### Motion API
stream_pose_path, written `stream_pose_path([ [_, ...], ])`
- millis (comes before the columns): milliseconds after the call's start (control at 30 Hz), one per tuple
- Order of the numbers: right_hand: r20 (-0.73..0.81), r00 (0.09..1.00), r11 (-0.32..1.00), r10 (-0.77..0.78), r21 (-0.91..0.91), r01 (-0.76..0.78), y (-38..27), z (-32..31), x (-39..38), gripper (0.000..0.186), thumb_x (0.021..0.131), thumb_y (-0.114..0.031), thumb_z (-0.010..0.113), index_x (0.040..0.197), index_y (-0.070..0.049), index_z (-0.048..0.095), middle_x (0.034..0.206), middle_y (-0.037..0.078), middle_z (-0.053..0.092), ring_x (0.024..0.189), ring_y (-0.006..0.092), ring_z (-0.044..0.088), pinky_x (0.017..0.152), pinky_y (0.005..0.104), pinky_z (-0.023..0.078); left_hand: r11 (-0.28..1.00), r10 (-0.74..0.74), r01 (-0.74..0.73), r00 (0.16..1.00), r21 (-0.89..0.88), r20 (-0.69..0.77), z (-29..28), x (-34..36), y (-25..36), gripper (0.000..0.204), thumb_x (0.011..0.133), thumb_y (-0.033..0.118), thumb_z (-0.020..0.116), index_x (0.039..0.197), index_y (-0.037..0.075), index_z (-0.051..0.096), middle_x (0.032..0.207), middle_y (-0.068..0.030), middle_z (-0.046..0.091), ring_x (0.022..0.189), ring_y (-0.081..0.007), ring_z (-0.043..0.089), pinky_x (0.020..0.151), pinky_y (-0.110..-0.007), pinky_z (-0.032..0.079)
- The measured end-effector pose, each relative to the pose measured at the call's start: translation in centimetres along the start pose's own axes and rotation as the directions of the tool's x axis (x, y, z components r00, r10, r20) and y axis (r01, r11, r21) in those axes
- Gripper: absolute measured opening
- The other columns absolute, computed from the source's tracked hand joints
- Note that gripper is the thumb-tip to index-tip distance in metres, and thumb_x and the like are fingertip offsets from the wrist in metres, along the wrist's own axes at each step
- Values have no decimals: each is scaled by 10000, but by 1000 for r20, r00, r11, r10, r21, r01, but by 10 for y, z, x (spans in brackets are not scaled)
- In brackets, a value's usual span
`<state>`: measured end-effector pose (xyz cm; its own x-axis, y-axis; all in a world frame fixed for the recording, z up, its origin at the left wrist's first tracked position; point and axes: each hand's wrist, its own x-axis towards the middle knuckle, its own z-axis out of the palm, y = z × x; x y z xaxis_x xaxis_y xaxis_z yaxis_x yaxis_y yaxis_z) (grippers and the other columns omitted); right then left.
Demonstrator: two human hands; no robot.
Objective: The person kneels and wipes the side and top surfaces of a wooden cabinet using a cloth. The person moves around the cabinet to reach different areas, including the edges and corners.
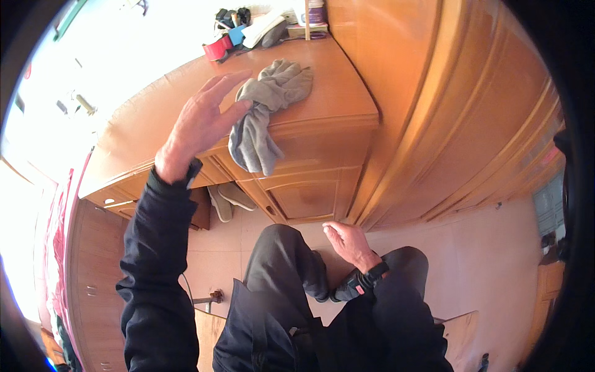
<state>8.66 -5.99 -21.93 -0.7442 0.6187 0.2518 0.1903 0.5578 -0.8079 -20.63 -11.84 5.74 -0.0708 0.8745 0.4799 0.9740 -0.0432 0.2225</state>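
A crumpled grey cloth (279,87) lies on the wooden desk top (334,77), with one part hanging over the front edge. My left hand (201,118) is raised just left of it, open, fingers stretched out. The thumb overlaps the cloth's edge in view; whether it touches I cannot tell. Low between my knees, my right hand (350,242) is loosely closed, its back turned up. No object shows in it, and it wears a dark wristband (377,270).
At the desk's back are a red item (217,48), a white roll-like thing (263,30) and a purple-and-white container (315,12). A tall wooden cabinet (458,111) borders the right. Below the desk sit pale shoes (222,204). A pink curtain (57,242) hangs at left.
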Motion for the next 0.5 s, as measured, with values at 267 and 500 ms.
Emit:
stream_pose_path([
  [267,159,987,1000,5,2,-6,38,16,3,280,980,-318,560,1026,-71,681,878,204,692,832,414,664,701,482,529,983,142,-77,894,-167,425,35,65,-34,558,948,207,591,1478,107,447,1417,-138,511,1304,-224,471,1098,-319,358],
  [500,206,978,999,31,-21,-27,48,19,2,274,968,-325,560,1002,-92,700,873,203,692,837,419,662,722,504,525,980,81,9,893,-200,442,47,82,-13,458,901,154,591,1354,80,581,1142,-117,665,1018,-178,603,924,-318,473],
])
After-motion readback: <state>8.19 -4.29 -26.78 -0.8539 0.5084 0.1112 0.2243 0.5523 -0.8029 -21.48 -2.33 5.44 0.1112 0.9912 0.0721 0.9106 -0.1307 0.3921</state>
